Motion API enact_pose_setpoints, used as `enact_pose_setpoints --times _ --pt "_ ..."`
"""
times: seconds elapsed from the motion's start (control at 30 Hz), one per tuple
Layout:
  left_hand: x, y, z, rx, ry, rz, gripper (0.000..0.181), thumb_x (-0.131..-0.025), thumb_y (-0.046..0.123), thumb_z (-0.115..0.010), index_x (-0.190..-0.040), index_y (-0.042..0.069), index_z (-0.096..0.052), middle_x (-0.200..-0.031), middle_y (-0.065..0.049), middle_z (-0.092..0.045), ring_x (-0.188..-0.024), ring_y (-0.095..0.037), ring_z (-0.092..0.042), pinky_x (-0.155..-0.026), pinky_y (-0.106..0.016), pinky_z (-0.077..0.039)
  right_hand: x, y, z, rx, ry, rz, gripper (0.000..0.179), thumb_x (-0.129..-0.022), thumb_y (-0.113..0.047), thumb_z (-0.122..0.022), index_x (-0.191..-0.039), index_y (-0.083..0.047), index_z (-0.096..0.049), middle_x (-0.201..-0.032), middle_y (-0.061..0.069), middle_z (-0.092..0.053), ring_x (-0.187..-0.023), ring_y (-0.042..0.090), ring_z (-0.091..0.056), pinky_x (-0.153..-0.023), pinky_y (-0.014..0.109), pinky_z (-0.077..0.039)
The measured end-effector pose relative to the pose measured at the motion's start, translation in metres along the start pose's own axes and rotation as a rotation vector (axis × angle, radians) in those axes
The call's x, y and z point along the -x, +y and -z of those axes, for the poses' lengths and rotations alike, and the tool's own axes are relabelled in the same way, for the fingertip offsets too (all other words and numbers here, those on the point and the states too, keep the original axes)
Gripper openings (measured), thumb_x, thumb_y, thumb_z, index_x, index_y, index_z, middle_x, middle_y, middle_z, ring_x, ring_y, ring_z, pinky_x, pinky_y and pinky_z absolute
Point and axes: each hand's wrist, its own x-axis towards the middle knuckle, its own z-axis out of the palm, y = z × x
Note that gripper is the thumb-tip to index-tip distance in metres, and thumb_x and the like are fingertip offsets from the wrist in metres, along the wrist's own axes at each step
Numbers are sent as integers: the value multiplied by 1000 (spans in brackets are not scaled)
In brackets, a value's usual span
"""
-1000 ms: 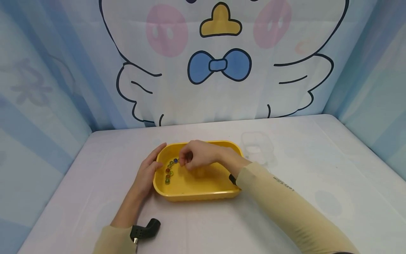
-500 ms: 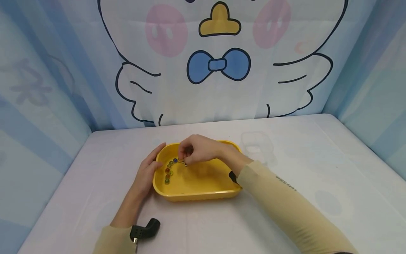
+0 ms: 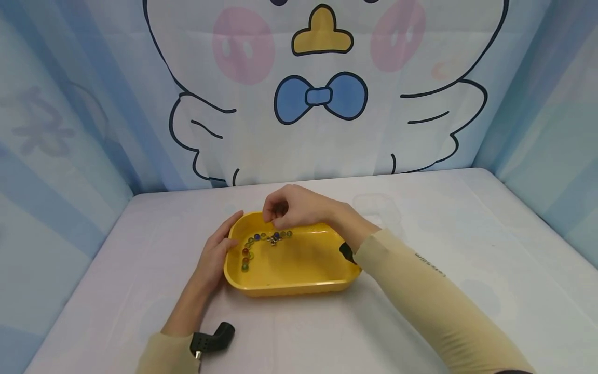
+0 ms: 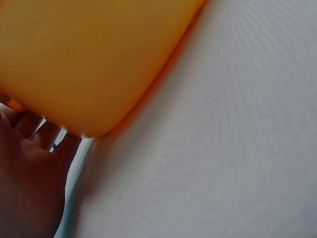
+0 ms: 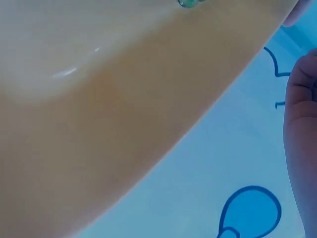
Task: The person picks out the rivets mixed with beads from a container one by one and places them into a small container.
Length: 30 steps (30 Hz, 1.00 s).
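Observation:
A yellow tray [image 3: 299, 265] sits on the table. My left hand [image 3: 216, 254] grips its left end, thumb over the rim and fingers along the outside; the left wrist view has these fingers [image 4: 47, 134] against the tray's underside. Inside the tray, several small glass beads [image 3: 245, 259], green, amber and blue, form a curved row along the left and far sides. A small silver piece [image 3: 273, 241] lies among them. Above it is my right hand [image 3: 299, 205], fingers curled and thumb close to the index finger; nothing shows between them.
A clear plastic box [image 3: 378, 205] stands behind and to the right of the tray, partly covered by the right arm. Black wrist cameras are strapped on both arms. A printed cloth backdrop [image 3: 322, 145] rises behind the white table [image 3: 444, 208].
My right hand has risen up and back from inside the tray, uncovering the silver piece and the beads to its right. The left hand keeps its grip on the tray.

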Motion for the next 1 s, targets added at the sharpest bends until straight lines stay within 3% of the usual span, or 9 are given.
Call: enact_pose_setpoints --times 0.37,1.0 --pt "-1 0 0 3 -2 -1 65 -95 5 -37 -159 16 -33 -164 -1 -26 -151 -21 -18 -122 -47 -12 9 -5 19 7 36 -5 12 -87 0 -63 -97 -3 -68 -89 6 -62 -83 23 -55 -74 28 -50" --pt "0 1 -1 0 0 -2 65 -95 4 -36 -159 15 -33 -165 -1 -26 -152 -20 -18 -122 -45 -12 35 7 37 20 114 -34 14 -85 1 -62 -98 2 -67 -90 8 -63 -81 25 -56 -73 30 -51"
